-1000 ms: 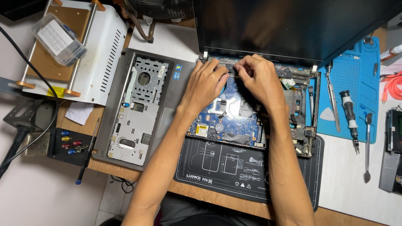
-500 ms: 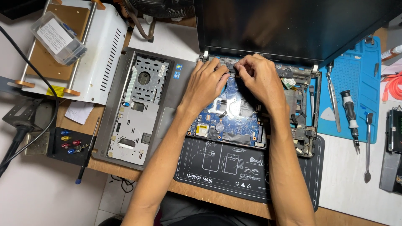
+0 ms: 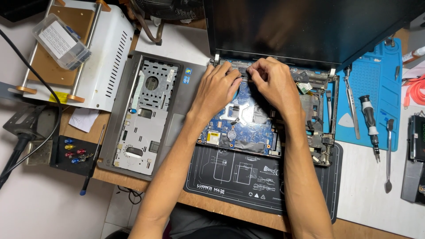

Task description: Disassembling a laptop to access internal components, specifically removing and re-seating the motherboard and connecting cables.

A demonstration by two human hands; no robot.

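Dark laptop screen [image 3: 305, 26] top centre; clear plastic box, white label [image 3: 55, 36] top left

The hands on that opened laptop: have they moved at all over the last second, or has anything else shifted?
Nothing visibly changed. The left hand and right hand stay with fingertips together at the back edge of the blue circuit board, near the hinge. The removed grey cover and the screwdriver lie as before.

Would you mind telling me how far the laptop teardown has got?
Done: the palmrest cover lies removed beside the open laptop base, motherboard exposed. In hand: left hand and right hand both work at the hinge edge. Left: the motherboard sits in the base.
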